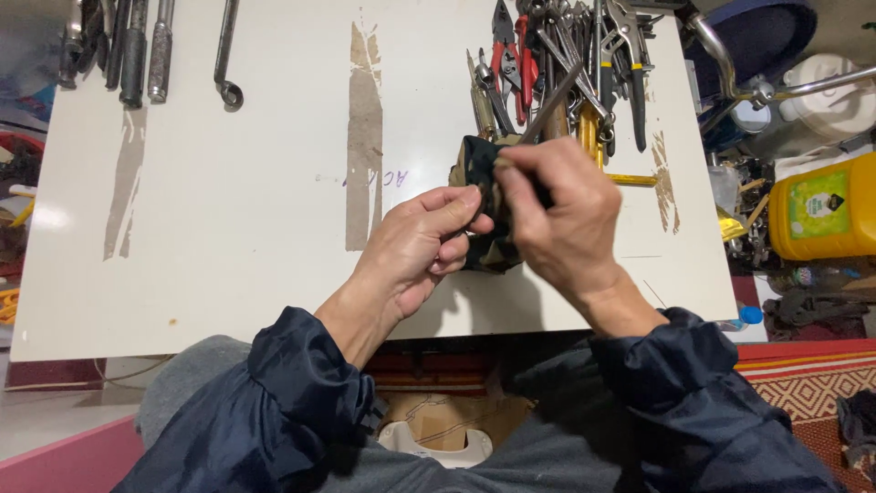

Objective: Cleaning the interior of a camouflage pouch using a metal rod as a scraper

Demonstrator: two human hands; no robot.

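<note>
My left hand (pixel 422 239) pinches the lower side of a dark camouflage-patterned pouch (pixel 481 173) held just above the white board (pixel 237 201). My right hand (pixel 563 215) closes on the pouch's upper edge and on a thin dark metal tool (pixel 555 99) that slants up and away from it. The pouch's middle is hidden behind my fingers. Both forearms wear dark blue jacket sleeves.
A heap of pliers, cutters and wrenches (pixel 557 55) lies at the board's far right. Sockets and a bent wrench (pixel 226 55) lie at the far left. A yellow jug (pixel 821 210) and clutter stand on the floor to the right.
</note>
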